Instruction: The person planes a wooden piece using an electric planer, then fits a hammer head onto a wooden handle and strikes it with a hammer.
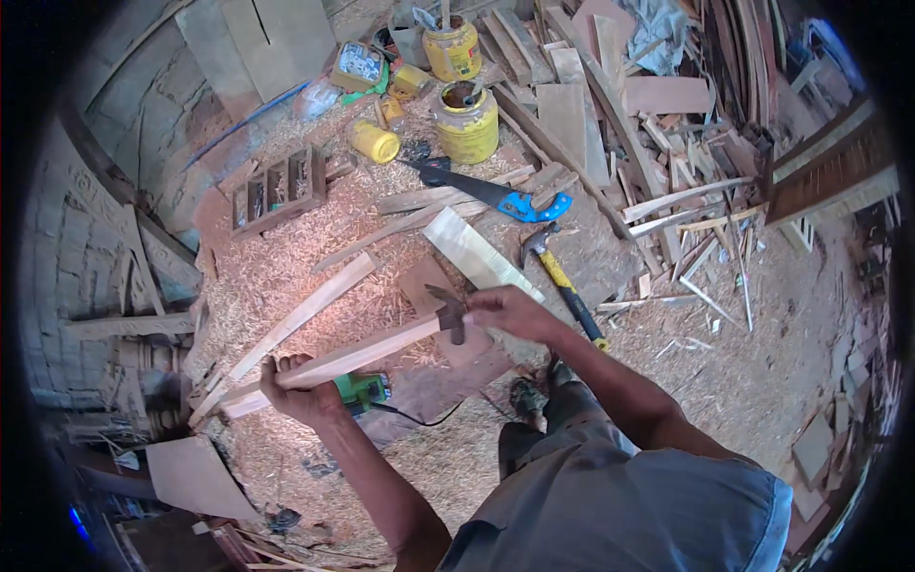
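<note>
My left hand [300,391] is wrapped round the near end of a long pale wooden strip [357,355], which slants up to the right. At its far end, my right hand [500,310] grips a dark metal tool [451,322] that looks like a claw hammer head, against the strip; its handle is not clearly visible. A green power tool [367,391] with a black cord lies just below the strip. A pale board [477,255] rests beyond my right hand, and a yellow-and-black hammer [562,281] lies to its right.
A blue-handled saw [519,203], yellow tubs [467,133] and a wooden compartment box [278,192] sit among shavings at the back. Scrap wood [677,191] is piled at the right. Another loose strip [305,315] lies left of the held one. My feet [529,400] are below the work.
</note>
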